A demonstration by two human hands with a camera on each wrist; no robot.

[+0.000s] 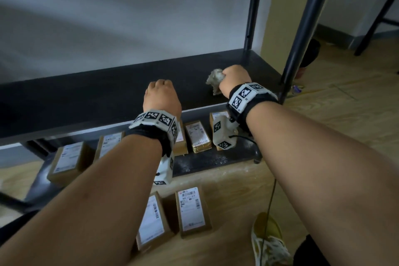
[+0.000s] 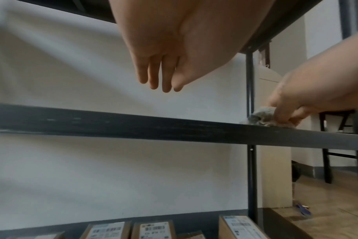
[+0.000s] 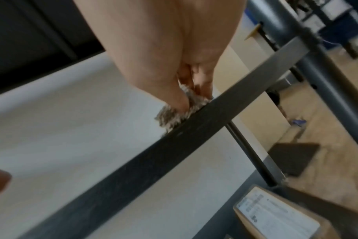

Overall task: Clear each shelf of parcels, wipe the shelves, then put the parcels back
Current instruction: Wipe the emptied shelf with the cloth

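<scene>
Parcels lie nearest, at the bottom of the head view: two brown boxes with white labels rest flat on the wooden floor (image 1: 323, 136), one (image 1: 192, 211) near bottom centre and another (image 1: 151, 222) just to its left, partly hidden by the left forearm. A yellow-and-white shoe (image 1: 269, 242) shows at the lower right.

Farther in, the lower shelf (image 1: 207, 163) carries a row of labelled parcels: one (image 1: 67, 161) at the left of the frame, one (image 1: 198, 136) at centre, and others partly covered by the wrists and their marker bands. Pale dust speckles the bare front edge of this shelf.

Above it, across the middle of the frame, runs the dark upper shelf (image 1: 86, 101). The left hand (image 1: 162, 96) hovers over it near centre; in the left wrist view its fingers (image 2: 165, 77) hang straight and close together, holding nothing and clear of the shelf surface. To its right, the right hand (image 1: 234, 79) grips a crumpled grey cloth (image 1: 214, 79), fingers (image 3: 202, 84) curled round it and pressing it onto the shelf top near the right end, close to the black upright post (image 1: 302, 30).

Behind the shelf stands a white wall (image 1: 129, 17); at the upper right of the frame a yellowish wall section and more wooden floor show.
</scene>
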